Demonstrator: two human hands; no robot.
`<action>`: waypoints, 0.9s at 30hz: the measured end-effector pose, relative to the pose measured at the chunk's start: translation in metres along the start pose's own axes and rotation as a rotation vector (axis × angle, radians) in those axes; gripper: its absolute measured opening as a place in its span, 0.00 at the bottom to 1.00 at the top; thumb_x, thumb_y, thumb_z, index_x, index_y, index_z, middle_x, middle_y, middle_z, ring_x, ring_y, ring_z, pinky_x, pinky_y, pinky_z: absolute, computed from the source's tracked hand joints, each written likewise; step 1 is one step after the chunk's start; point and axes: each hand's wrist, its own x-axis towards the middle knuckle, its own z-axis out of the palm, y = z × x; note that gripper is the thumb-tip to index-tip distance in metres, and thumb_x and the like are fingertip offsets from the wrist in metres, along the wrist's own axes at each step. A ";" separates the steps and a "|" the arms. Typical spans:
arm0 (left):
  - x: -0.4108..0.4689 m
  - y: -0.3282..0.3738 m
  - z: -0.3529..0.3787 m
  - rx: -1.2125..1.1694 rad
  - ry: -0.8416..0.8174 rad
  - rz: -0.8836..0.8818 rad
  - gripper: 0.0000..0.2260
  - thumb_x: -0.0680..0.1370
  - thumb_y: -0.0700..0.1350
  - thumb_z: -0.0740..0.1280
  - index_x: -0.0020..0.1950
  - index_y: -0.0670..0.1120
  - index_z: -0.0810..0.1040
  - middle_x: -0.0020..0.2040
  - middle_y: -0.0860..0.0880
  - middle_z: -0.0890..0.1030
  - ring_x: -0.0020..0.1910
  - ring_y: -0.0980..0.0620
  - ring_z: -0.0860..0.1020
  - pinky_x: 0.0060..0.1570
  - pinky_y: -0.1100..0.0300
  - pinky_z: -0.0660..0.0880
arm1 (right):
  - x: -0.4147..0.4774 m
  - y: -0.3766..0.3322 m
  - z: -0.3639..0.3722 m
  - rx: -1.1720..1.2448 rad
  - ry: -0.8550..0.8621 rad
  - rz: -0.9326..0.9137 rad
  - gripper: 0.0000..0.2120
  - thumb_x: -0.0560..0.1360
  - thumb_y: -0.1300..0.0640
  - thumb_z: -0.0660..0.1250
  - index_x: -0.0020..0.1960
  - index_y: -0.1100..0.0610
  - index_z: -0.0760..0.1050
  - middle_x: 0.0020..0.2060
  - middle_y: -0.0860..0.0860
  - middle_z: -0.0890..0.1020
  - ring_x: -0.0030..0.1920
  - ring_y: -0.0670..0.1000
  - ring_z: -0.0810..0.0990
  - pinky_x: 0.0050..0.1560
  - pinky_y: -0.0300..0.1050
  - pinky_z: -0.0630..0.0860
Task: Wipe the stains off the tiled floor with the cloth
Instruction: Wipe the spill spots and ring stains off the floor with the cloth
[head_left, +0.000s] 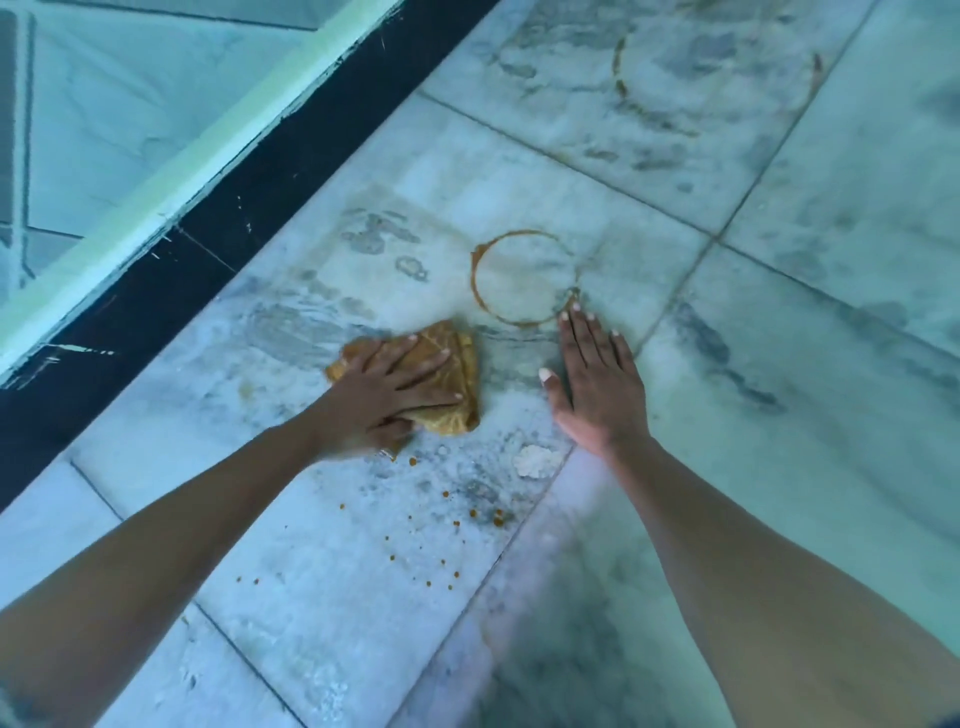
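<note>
Past bare forearms (156, 545), left hand (395, 397) presses spread fingers on tan cloth (460, 371); right hand (597, 387), fingers straight, touches a brown ring stain (474, 275).

Cloth (465, 371) partly under left hand (384, 400)

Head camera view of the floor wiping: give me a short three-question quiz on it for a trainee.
1. True or false: the left hand presses flat on the cloth.
2. Fingertips of the right hand reach: A the nearer ring stain, B the cloth, C the black strip.
3. How many brown ring stains show on the tiled floor?
Key: 1 true; 2 A; 3 two, counting the farther ring stain.
</note>
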 end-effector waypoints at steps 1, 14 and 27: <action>-0.007 -0.016 -0.004 -0.019 -0.022 -0.073 0.27 0.73 0.57 0.53 0.72 0.66 0.58 0.76 0.58 0.49 0.76 0.46 0.46 0.70 0.42 0.44 | 0.000 0.000 0.001 -0.008 0.001 -0.005 0.36 0.74 0.42 0.41 0.76 0.60 0.53 0.76 0.55 0.55 0.76 0.53 0.54 0.73 0.47 0.43; -0.044 0.050 0.023 -0.011 0.034 -0.361 0.24 0.76 0.66 0.43 0.73 0.68 0.45 0.76 0.59 0.42 0.76 0.46 0.40 0.71 0.42 0.38 | -0.020 -0.001 -0.001 -0.042 -0.031 -0.200 0.31 0.76 0.46 0.49 0.73 0.64 0.62 0.71 0.60 0.66 0.70 0.59 0.67 0.70 0.49 0.53; -0.049 0.085 0.028 0.026 -0.002 -0.523 0.26 0.77 0.65 0.38 0.75 0.61 0.47 0.78 0.51 0.47 0.76 0.41 0.46 0.70 0.37 0.48 | -0.032 -0.018 0.010 0.020 -0.028 -0.231 0.31 0.77 0.46 0.48 0.74 0.63 0.58 0.74 0.58 0.62 0.73 0.56 0.61 0.72 0.49 0.50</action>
